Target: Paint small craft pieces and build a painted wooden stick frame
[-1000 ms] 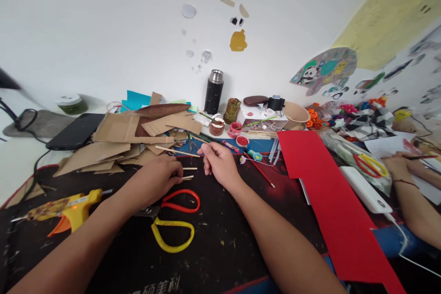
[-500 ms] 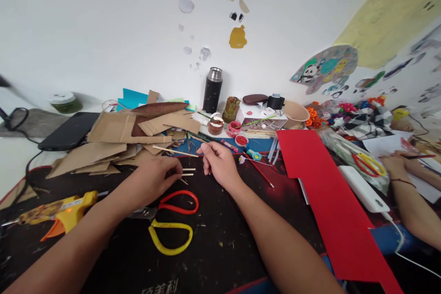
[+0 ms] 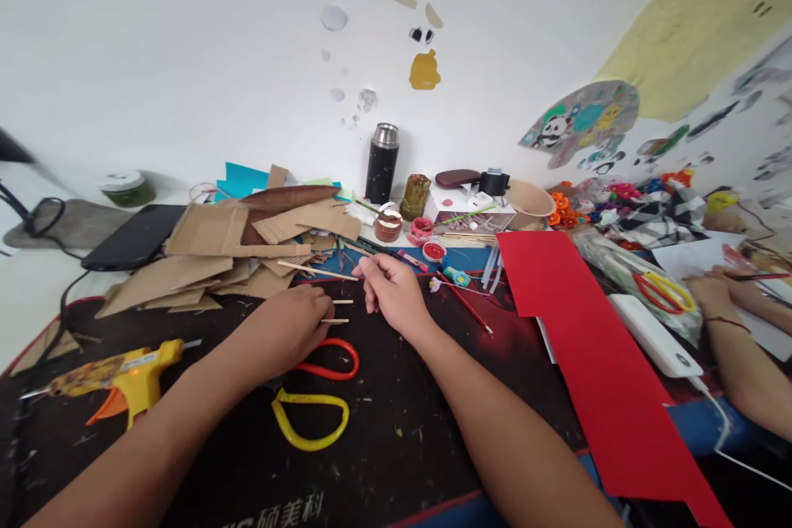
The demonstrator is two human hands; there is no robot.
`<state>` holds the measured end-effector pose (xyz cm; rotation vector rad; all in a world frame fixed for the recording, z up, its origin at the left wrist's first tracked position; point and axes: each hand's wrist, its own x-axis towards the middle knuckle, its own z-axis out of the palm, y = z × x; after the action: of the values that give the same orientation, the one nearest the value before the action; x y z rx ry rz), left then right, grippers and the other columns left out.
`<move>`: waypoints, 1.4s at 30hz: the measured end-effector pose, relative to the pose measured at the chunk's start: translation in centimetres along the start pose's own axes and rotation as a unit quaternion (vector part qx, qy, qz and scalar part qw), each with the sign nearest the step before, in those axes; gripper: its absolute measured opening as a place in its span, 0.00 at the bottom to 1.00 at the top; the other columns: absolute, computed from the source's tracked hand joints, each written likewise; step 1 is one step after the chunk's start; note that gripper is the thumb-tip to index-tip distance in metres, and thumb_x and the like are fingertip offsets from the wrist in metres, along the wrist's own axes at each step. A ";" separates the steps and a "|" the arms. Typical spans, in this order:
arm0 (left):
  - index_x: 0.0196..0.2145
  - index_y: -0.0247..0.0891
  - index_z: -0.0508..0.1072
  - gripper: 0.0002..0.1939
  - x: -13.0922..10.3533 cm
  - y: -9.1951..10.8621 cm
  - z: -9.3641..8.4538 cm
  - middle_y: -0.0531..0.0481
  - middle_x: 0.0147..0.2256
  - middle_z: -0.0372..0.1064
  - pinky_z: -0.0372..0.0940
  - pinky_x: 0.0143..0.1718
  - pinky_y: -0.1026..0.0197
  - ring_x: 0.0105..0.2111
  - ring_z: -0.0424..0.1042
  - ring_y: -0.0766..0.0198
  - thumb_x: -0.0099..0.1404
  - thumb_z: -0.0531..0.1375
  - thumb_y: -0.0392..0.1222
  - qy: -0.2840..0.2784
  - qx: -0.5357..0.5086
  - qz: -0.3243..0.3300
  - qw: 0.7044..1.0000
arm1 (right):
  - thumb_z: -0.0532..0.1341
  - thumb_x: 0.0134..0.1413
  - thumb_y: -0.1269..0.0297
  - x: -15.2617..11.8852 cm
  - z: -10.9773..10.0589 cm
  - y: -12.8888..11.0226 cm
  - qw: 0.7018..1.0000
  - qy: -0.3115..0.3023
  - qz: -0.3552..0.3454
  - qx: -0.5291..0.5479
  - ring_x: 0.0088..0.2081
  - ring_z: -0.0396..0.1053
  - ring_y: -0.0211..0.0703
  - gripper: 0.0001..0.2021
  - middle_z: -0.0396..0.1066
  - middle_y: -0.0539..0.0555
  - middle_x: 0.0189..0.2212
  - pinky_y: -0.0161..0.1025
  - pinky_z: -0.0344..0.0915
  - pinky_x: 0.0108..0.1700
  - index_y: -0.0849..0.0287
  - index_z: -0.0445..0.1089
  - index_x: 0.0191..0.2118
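My left hand [image 3: 300, 322] is low over the black mat, fingers bent and pressed together. Two thin wooden sticks [image 3: 341, 321] poke out beside its fingertips; their other ends are hidden under the hand. Between thumb and fingers, my right hand [image 3: 391, 290] pinches one end of a longer thin wooden stick [image 3: 317, 271], which points left above the mat. Just below the left hand lie scissors with one red and one yellow handle [image 3: 313, 422], the blades covered by my forearm. A yellow hot glue gun [image 3: 139, 375] rests left of that forearm.
Cardboard pieces [image 3: 179, 272] are piled behind the left hand. A black flask [image 3: 382, 165], small paint jars [image 3: 388, 226] and a white box [image 3: 473, 214] line the wall. Red card [image 3: 594, 355] and a white power bank [image 3: 656, 336] lie right, near another person's arm [image 3: 739, 355].
My left hand has shifted slightly, and the two short stick ends beside it are now farther apart. My right hand still pinches its stick in nearly the same place.
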<state>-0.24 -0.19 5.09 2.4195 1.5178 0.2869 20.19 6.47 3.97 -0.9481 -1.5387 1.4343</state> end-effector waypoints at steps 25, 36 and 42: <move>0.39 0.46 0.83 0.18 0.4 0.5 -1.4 0.49 0.39 0.85 0.69 0.41 0.57 0.38 0.80 0.51 0.69 0.59 0.59 0.243 -0.161 -0.173 0.941 | 0.61 0.71 0.42 -0.2 0.4 -0.4 1.000 -0.014 -0.009 -0.010 0.17 0.64 0.35 0.21 0.64 0.42 0.16 0.33 0.59 0.24 0.56 0.73 0.37; 0.39 0.44 0.82 0.19 0.6 1.0 -0.6 0.44 0.38 0.85 0.71 0.43 0.53 0.38 0.82 0.49 0.73 0.56 0.55 0.245 -0.092 -0.103 0.960 | 0.62 0.70 0.49 -0.4 0.6 0.0 0.999 -0.050 -0.006 -0.012 0.16 0.63 0.35 0.15 0.65 0.40 0.17 0.32 0.58 0.23 0.55 0.70 0.38; 0.39 0.45 0.84 0.17 0.6 1.2 -0.7 0.47 0.37 0.85 0.71 0.42 0.55 0.37 0.82 0.52 0.71 0.59 0.55 0.255 -0.148 -0.117 0.948 | 0.62 0.70 0.53 -0.4 0.5 0.0 0.998 -0.035 -0.006 -0.049 0.17 0.63 0.35 0.13 0.65 0.41 0.16 0.33 0.58 0.25 0.56 0.71 0.37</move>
<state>0.81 -0.06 6.16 1.9914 1.7852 1.0718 19.86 5.95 3.92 -0.9533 -1.6770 1.4068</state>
